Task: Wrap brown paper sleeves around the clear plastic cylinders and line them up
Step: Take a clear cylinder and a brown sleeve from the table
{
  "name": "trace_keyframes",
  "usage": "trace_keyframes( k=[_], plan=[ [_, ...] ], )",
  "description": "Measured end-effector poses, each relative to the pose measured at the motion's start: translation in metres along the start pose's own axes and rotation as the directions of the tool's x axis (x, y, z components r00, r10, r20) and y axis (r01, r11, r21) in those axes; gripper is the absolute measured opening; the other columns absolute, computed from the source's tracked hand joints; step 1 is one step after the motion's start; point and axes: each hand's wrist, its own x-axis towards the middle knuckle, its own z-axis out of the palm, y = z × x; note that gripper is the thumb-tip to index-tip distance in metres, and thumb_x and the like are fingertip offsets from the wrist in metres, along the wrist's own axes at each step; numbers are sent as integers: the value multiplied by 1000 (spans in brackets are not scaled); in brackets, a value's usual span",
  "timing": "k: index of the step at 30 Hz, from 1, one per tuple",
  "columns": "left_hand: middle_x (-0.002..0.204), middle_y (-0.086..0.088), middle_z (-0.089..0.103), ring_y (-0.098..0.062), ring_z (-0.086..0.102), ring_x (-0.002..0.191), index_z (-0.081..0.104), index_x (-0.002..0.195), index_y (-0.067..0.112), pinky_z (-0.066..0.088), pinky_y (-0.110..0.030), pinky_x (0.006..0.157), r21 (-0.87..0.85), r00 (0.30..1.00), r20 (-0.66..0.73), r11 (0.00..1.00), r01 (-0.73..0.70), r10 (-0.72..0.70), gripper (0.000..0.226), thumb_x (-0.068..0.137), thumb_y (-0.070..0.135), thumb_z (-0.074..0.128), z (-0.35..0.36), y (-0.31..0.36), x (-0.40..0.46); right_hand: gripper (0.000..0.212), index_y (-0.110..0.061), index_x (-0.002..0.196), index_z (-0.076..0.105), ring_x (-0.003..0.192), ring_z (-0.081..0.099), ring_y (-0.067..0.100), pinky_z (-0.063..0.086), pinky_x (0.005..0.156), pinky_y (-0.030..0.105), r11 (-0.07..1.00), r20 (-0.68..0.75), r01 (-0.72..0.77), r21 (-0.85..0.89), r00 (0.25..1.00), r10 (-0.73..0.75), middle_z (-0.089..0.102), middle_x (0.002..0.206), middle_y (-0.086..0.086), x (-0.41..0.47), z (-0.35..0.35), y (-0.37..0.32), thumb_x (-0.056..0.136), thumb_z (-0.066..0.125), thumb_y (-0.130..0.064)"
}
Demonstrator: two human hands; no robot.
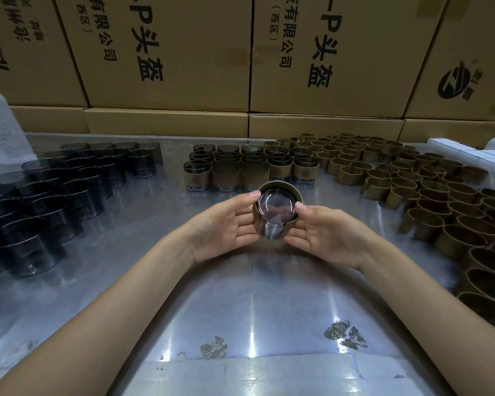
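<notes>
A wall of stacked cardboard cartons (166, 52) printed with large black characters closes off the back of a shiny, scuffed metal worktable (240, 310) that reflects the overhead lights.

At the middle of the table a person holds one clear plastic cylinder (275, 208) between both hands, its open end tilted toward the camera so the smooth, glassy base shows through. A brown paper sleeve (290, 186), matte and stiff-looking, curls round its outside. The left hand (226, 224) cups the left side with its thumb on the rim; the right hand (323, 228) mirrors it, thumb pinching the opposite edge. This two-sided hold probably keeps the sleeve from springing open while it is seated around the cylinder.

Supplies sit to either side, likely for easy reach: bare cylinders (55, 190) (dark-tinted and see-through in this light) crowd the left of the table, and empty curled sleeves (429, 201) are massed on the right. Straight ahead, just beyond the hands, finished wrapped cylinders (252, 170) stand upright in tidy rows, touching one another, with room at the near edge of that block where the one in hand would probably go.
</notes>
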Motion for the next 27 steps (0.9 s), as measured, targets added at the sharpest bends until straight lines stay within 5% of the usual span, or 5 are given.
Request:
trace_keyframes(
  k=[6, 14, 18, 24, 27],
  plan=[
    [104, -6, 73, -13, 70, 94, 78, 96, 21, 55, -23, 80, 53, 990, 127, 996, -74, 66, 55, 50, 48, 90, 0, 0, -6, 62, -13, 108, 73, 101, 64, 19, 54, 87, 24, 997, 100, 71, 22, 992, -73, 67, 113, 10, -4, -2, 0, 55, 91, -39],
    [110, -1, 71, -9, 66, 104, 70, 115, 19, 52, -19, 85, -25, 916, 378, 991, -134, 134, 49, 71, 37, 81, 2, -3, -8, 79, -3, 117, 53, 93, 68, 12, 55, 76, 20, 989, 223, 133, 63, 964, -144, 72, 101, 5, -4, 3, 2, 55, 92, -33],
    [113, 0, 70, -8, 66, 104, 68, 119, 20, 53, -19, 85, -21, 900, 413, 990, -141, 137, 51, 72, 34, 81, 3, -5, -7, 71, -7, 111, 68, 94, 68, 13, 55, 80, 22, 990, 226, 139, 24, 964, -141, 71, 102, 5, -4, 5, 3, 49, 94, -33],
    [117, -7, 68, -17, 66, 106, 69, 117, 17, 54, -28, 88, 28, 930, 332, 983, -179, 160, 61, 63, 40, 87, 2, 1, -9, 79, -8, 115, 67, 101, 62, 22, 49, 91, 31, 991, 146, 131, 15, 981, -131, 65, 109, 13, -4, 3, -1, 49, 93, -43],
    [109, -9, 70, -21, 66, 103, 71, 105, 16, 51, -36, 90, 125, 979, 106, 974, -188, 175, 58, 75, 65, 60, 4, 8, -8, 67, -13, 104, 71, 98, 62, 20, 46, 88, 35, 987, 11, 132, -87, 991, -132, 66, 102, 10, 0, 11, -2, 66, 66, -68]
  ],
)
